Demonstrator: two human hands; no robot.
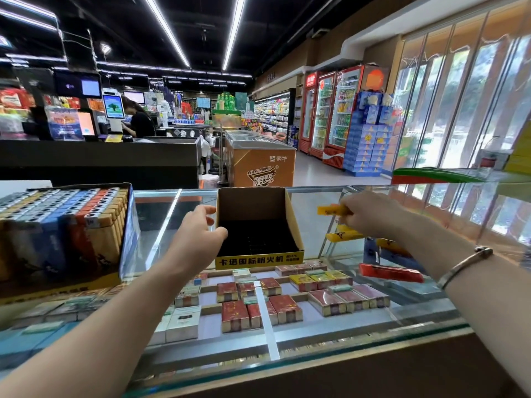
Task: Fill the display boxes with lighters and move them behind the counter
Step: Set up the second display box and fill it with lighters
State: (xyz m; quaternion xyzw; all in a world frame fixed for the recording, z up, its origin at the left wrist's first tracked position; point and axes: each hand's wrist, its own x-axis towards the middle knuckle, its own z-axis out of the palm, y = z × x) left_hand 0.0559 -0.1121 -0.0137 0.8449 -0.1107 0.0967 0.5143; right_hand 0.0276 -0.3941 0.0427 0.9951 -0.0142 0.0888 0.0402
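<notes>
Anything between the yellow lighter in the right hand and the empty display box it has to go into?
Nothing visible. The right hand holds the yellow lighter just right of the empty display box, above the glass counter. The box's top is open; the left hand grips only its left wall.

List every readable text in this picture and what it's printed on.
"卡通国标明火机": yellow front strip of the empty display box.
"蒙牛" and "随变": orange freezer.
Small print beside the box title, cigarette packs, lighters, fridges and far signs: too small or blurred to read.
</notes>
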